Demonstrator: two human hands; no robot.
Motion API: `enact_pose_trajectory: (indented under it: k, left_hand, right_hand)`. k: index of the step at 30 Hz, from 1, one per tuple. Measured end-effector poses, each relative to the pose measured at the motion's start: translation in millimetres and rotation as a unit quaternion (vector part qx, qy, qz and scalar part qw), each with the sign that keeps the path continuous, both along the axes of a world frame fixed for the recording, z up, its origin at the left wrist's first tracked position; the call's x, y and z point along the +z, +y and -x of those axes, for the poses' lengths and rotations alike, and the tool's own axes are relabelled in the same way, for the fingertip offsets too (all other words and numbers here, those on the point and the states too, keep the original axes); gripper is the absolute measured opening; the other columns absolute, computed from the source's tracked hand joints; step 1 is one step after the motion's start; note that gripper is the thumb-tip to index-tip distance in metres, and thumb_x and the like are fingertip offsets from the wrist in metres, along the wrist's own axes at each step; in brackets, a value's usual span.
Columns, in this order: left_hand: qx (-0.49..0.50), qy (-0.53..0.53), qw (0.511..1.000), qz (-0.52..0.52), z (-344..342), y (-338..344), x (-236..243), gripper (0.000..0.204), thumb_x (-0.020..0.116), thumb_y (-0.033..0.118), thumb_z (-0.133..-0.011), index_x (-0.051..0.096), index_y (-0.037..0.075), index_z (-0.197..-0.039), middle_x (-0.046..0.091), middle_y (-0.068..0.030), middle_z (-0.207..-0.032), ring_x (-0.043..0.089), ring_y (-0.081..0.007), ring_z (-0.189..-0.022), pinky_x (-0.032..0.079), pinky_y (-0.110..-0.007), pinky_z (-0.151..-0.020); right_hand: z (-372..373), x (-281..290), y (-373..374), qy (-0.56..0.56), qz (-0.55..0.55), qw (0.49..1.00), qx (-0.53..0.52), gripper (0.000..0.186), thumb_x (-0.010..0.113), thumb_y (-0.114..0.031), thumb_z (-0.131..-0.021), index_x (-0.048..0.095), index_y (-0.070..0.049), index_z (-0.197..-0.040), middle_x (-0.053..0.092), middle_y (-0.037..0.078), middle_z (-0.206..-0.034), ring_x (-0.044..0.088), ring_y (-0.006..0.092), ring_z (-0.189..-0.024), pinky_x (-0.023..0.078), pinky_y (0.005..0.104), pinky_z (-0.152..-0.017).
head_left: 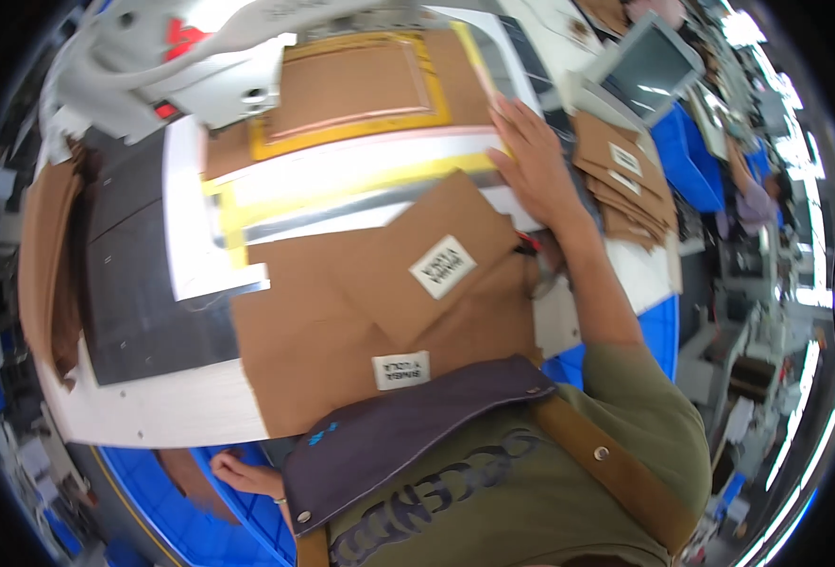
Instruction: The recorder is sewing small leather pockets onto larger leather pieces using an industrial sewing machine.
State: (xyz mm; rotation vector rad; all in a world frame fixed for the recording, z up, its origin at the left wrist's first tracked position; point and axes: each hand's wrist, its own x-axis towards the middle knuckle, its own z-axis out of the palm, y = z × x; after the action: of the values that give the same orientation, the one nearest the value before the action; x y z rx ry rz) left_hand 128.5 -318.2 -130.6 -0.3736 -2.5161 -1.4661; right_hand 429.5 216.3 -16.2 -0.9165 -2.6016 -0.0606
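My right hand (531,165) lies on the right edge of a white-and-yellow template (342,175), its fingers extended. The template's upper part has a yellow frame (259,142) around a brown panel (347,90). Just nearer me are a larger brown piece (309,312) and a smaller brown piece (370,274) on top, both with white labels. My left hand (238,470) is low at the left, over a blue bin (129,482) holding brown material, its fingers curled; whatever they hold, if anything, is hidden.
A white machine (134,66) stands at the back left. Folded brown material (49,265) lies on the table's (134,416) left. Stacked brown pieces (616,203), a screen (649,71) and another blue bin (687,156) are on the right, where another person (758,198) works beyond.
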Motion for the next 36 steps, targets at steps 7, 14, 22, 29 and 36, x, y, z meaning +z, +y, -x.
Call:
enact_pose_trajectory:
  k: [7, 14, 22, 29, 36]
  left_hand:
    - [-0.217, -0.124, 0.968, -0.020, -21.6, -2.2, 13.4, 0.024, 0.046, 0.016, -0.108, 0.061, -0.004, -0.108, 0.060, -0.0105, -0.103, 0.058, -0.0211, -0.098, 0.047, -0.036, -0.089]
    - [-0.342, -0.189, 0.918, 0.059, 33.5, 16.2, -11.0, 0.024, 0.047, 0.015, -0.108, 0.061, -0.004, -0.109, 0.061, -0.0105, -0.104, 0.058, -0.0212, -0.098, 0.048, -0.036, -0.089]
    - [-0.395, -0.177, 0.829, 0.353, 35.9, 69.6, -164.1, 0.023, 0.048, 0.015, -0.107, 0.061, -0.004, -0.109, 0.062, -0.0105, -0.105, 0.059, -0.0213, -0.098, 0.049, -0.036, -0.089]
    - [-0.399, -0.180, 0.816, 0.377, 26.3, 58.9, -190.0, 0.022, 0.049, 0.014, -0.107, 0.061, -0.004, -0.110, 0.062, -0.0105, -0.106, 0.060, -0.0214, -0.098, 0.049, -0.036, -0.088]
    - [-0.401, -0.183, 0.818, 0.369, 21.1, 52.6, -186.1, 0.021, 0.050, 0.014, -0.106, 0.061, -0.004, -0.110, 0.063, -0.0105, -0.107, 0.060, -0.0214, -0.099, 0.050, -0.036, -0.088]
  right_hand:
    - [-15.9, -3.9, -9.4, -0.054, -0.072, 0.996, 0.017, 0.054, 0.058, -0.038, -0.102, 0.057, -0.002, -0.142, 0.045, 0.019, -0.157, 0.041, 0.0417, -0.143, 0.033, 0.0548, -0.114]
    - [-17.8, -13.3, -6.3, 0.054, -0.023, 0.998, -0.029, 0.056, 0.054, -0.039, -0.104, 0.052, -0.003, -0.147, 0.042, 0.023, -0.157, 0.043, 0.0426, -0.141, 0.033, 0.0498, -0.116]
    - [-14.4, -13.8, -5.6, 0.014, -0.018, 1.000, 0.001, 0.061, 0.062, -0.042, -0.100, 0.054, -0.001, -0.144, 0.042, 0.022, -0.157, 0.044, 0.0389, -0.141, 0.034, 0.0524, -0.116]
    - [-10.8, -7.6, -13.1, 0.075, -0.003, 0.997, -0.011, 0.055, 0.062, -0.036, -0.099, 0.057, -0.001, -0.141, 0.045, 0.022, -0.156, 0.046, 0.0375, -0.140, 0.036, 0.0468, -0.117]
    - [-1.8, -0.6, 8.0, 0.081, -0.029, 0.996, -0.004, 0.036, 0.061, -0.022, -0.100, 0.066, -0.009, -0.133, 0.057, 0.006, -0.147, 0.058, 0.0287, -0.128, 0.049, 0.0405, -0.105]
